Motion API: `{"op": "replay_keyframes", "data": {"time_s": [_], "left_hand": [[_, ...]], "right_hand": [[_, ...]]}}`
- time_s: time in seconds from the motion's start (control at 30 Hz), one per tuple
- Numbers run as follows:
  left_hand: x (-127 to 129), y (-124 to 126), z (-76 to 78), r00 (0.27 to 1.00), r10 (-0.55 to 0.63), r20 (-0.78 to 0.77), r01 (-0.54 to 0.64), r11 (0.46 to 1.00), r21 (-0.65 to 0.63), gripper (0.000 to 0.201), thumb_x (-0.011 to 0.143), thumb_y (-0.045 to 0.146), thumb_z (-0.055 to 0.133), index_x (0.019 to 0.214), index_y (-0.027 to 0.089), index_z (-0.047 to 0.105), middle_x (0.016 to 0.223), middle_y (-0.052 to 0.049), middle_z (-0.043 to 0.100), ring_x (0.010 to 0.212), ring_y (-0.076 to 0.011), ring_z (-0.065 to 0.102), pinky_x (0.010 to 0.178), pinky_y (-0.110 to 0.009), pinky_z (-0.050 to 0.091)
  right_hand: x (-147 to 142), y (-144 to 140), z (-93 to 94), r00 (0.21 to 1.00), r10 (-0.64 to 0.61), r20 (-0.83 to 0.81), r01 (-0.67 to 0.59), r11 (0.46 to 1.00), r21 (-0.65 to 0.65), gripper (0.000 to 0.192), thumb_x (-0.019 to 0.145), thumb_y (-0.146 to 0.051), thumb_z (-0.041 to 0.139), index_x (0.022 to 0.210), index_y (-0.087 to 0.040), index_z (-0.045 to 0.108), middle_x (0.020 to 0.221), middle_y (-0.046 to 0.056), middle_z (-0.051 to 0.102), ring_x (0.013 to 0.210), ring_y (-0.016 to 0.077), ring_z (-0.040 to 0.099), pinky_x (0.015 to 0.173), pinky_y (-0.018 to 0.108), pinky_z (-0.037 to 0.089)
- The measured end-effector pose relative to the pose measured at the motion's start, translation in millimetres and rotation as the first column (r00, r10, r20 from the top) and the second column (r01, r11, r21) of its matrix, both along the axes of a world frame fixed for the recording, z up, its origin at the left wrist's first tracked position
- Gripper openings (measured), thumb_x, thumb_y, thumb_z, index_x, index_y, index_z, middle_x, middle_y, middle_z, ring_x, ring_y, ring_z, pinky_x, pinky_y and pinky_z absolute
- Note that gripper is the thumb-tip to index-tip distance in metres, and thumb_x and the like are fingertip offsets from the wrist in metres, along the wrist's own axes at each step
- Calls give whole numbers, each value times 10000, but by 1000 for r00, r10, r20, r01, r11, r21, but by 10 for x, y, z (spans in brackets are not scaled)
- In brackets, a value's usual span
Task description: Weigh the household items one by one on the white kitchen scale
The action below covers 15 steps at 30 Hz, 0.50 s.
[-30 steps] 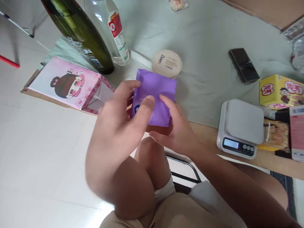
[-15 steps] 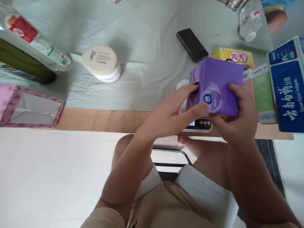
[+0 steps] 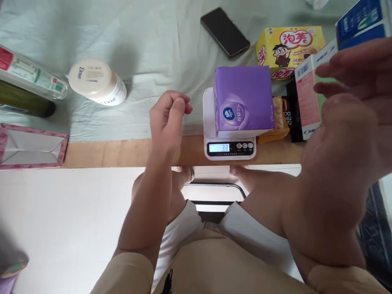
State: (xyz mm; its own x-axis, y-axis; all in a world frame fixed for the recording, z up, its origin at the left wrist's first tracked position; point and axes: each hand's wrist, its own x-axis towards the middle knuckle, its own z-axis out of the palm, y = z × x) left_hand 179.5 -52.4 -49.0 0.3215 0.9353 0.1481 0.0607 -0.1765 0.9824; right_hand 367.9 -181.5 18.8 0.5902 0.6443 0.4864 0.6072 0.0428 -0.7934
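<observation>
A purple tissue pack (image 3: 245, 94) rests on a white kitchen scale (image 3: 210, 122), whose lit display seems to read 33. To the left of the scale, my left hand (image 3: 168, 118) hovers with its fingers curled in and nothing seen in them. My right hand (image 3: 346, 110) is raised close to the camera at the right, fingers stretched out and holding nothing. Behind it, partly covered, stand a pink and green box (image 3: 308, 94) and a blue toothpaste box (image 3: 361, 24).
A yellow snack box (image 3: 290, 49) and an orange snack packet (image 3: 278, 118) sit right of the scale. Farther back lies a black phone (image 3: 225, 32). On the left are a Dove jar (image 3: 98, 81), two lying bottles (image 3: 33, 75) and a pink-edged box (image 3: 33, 145). The wooden table edge (image 3: 131, 153) runs in front.
Both hands have let go of the tissue pack, which now sits on the scale. My left hand has moved left and curled; my right hand has lifted away to the right. The view has shifted.
</observation>
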Motion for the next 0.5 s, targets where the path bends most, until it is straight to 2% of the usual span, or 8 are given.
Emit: {"op": "replay_keyframes", "data": {"time_s": [0.07, 0.13, 0.2, 0.27, 0.33, 0.4, 0.5], "left_hand": [[-13, -10, -40, 1000, -21, -13, 22, 999, 48, 201, 1000, 433, 586, 906, 275, 667, 833, -12, 672, 866, -191, 661, 893, -458, 528], [-5, 4, -74, 998, -58, -23, 60, 994, 97, 320, 998, 567, 602, 928, 260, 661, 827, 5, 670, 854, -167, 650, 872, -447, 524], [26, 29, -101, 995, -87, -41, 92, 986, 141, 458, 967, 710, 587, 938, 258, 650, 822, 15, 669, 850, -156, 649, 848, -432, 524], [71, 46, -111, 992, -107, -72, 117, 981, 155, 517, 955, 770, 552, 948, 261, 641, 826, 20, 671, 854, -149, 652, 840, -414, 530], [115, 43, -102, 988, -118, -102, 132, 979, 153, 466, 990, 721, 527, 961, 270, 641, 849, 17, 676, 867, -145, 655, 849, -400, 544], [143, 25, -82, 985, -117, -124, 134, 981, 140, 348, 1042, 586, 500, 975, 281, 654, 888, 3, 684, 896, -154, 665, 877, -392, 558], [140, 1, -69, 984, -130, -123, 148, 978, 149, 219, 1034, 446, 519, 1017, 289, 671, 969, -24, 706, 979, -188, 689, 929, -395, 560]], "right_hand": [[18, 32, -178, 999, 39, 36, -42, 994, 98, 326, 834, -295, 617, 1098, -233, 797, 1078, 108, 726, 1018, 291, 713, 895, 487, 561], [27, 87, -352, 996, -19, 87, -1, 973, 229, 224, 818, -248, 602, 965, -221, 769, 921, 93, 695, 862, 243, 671, 811, 462, 535], [15, 148, -480, 982, -118, 148, 61, 938, 340, 118, 811, -231, 579, 857, -246, 686, 822, 63, 627, 799, 219, 617, 786, 448, 517], [-1, 193, -557, 970, -132, 206, 58, 941, 334, 71, 839, -229, 552, 844, -257, 618, 816, 54, 599, 816, 223, 615, 810, 455, 521], [-2, 213, -603, 966, -112, 234, 41, 957, 288, 53, 876, -256, 538, 860, -254, 589, 832, 61, 599, 825, 231, 632, 810, 464, 529], [17, 210, -632, 970, -106, 217, 46, 963, 267, 73, 895, -309, 545, 856, -256, 577, 834, 74, 592, 819, 239, 633, 788, 472, 530], [44, 185, -654, 981, -96, 169, 49, 963, 265, 77, 876, -331, 577, 843, -262, 583, 822, 75, 569, 802, 238, 605, 774, 479, 520]]}}
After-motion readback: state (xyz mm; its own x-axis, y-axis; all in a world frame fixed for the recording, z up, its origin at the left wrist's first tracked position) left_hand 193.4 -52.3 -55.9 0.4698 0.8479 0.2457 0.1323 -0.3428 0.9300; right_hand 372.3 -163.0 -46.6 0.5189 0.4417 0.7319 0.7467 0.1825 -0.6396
